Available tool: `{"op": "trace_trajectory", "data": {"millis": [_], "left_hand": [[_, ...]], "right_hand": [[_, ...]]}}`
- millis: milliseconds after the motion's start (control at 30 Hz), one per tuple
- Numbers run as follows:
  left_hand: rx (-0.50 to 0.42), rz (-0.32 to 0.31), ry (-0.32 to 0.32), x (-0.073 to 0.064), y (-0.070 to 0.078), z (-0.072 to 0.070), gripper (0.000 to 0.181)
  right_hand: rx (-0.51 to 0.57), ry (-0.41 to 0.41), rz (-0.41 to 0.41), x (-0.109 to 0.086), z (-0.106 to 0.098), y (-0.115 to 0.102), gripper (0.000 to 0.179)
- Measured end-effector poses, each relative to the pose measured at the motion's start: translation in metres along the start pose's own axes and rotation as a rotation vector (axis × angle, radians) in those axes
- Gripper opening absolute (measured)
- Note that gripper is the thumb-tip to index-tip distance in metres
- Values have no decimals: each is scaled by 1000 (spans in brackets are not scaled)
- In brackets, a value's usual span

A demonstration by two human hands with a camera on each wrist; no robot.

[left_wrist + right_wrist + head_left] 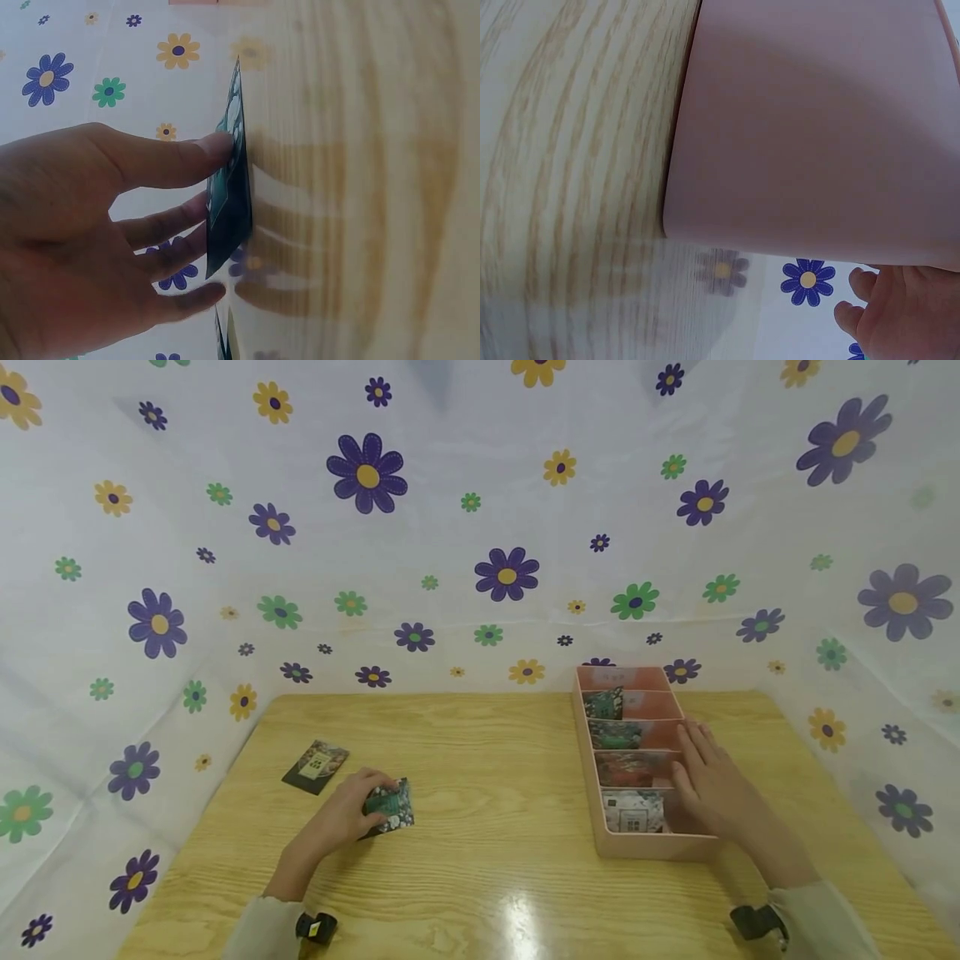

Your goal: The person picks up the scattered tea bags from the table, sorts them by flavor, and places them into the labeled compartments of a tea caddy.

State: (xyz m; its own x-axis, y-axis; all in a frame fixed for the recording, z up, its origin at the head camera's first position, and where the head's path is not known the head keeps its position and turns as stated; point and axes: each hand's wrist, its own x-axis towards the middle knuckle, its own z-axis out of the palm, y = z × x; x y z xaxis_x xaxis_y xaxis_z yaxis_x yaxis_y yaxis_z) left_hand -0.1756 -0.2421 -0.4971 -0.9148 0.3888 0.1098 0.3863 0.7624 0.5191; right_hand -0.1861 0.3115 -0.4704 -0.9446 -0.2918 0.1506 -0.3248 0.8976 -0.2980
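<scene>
My left hand [348, 806] pinches a small dark green patterned packet [393, 810] between thumb and fingers, just above the wooden table. In the left wrist view the packet [231, 180] shows nearly edge-on, with the thumb [217, 148] on its near face. My right hand [716, 781] rests on the right rim of a pink divided box [660, 845], fingers fairly straight and thumb over the edge. The right wrist view is mostly filled by the box's side wall [817, 142], with part of the right hand [911, 311] at the lower right.
A second dark packet [317, 767] lies on the table [480, 877] beyond the left hand. Inside the box stand a white packet [633, 812], a red packet [624, 768] and green packets [615, 735], parted by dividers. Flower-printed cloth [450, 535] surrounds the table's back and sides.
</scene>
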Motion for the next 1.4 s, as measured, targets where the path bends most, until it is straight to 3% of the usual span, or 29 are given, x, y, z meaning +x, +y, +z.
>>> {"op": "trace_trajectory", "data": {"millis": [267, 900, 1133, 1400], "left_hand": [[7, -41, -3, 2, 0, -3, 37], [-56, -38, -6, -2, -3, -7, 35], [-88, -70, -8, -1, 5, -13, 38], [-153, -28, 10, 6, 8, -17, 34]], "right_hand": [[0, 9, -15, 0, -2, 0, 64], [-8, 13, -24, 0, -1, 0, 64], [-14, 6, -7, -1, -1, -1, 64], [-22, 10, 5, 0, 0, 0, 64]]}}
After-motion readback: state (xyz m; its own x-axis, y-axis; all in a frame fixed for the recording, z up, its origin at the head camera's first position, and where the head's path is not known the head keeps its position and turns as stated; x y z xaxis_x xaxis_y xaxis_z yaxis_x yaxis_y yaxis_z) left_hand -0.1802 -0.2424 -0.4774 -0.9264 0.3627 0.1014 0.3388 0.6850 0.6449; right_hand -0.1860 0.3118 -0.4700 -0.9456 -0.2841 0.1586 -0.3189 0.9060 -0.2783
